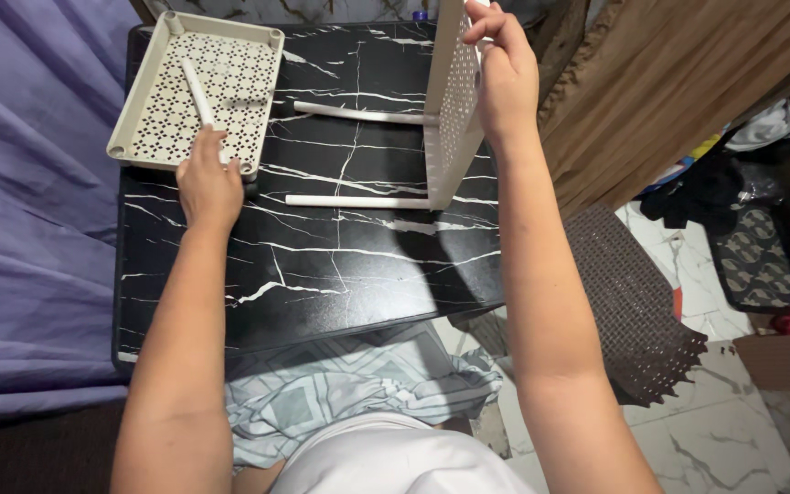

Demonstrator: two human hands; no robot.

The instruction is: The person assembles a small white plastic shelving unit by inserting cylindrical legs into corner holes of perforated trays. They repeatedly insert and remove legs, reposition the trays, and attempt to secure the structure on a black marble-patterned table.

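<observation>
Nearest the camera, the left hand (pixel 208 178) is lying on the black marbled bench (pixel 322 265), its fingers closing on a white rod (pixel 198 91) resting in a cream perforated tray (pixel 196 87). Right hand (pixel 502 73) is gripping an upright perforated panel (pixel 453 110) with two white legs (pixel 358 200) sticking sideways. Its top is running out of frame.

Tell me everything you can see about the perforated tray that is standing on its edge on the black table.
The upright tray is cream-white and looks like plastic, its panel pierced with rows of small holes. It stands on one long edge on the black marble-patterned table, near the far right side. Two white tubes stick out sideways from it toward the left, level above the tabletop. The right hand grips its top edge. The tray's upper end is cut off by the picture.
</observation>
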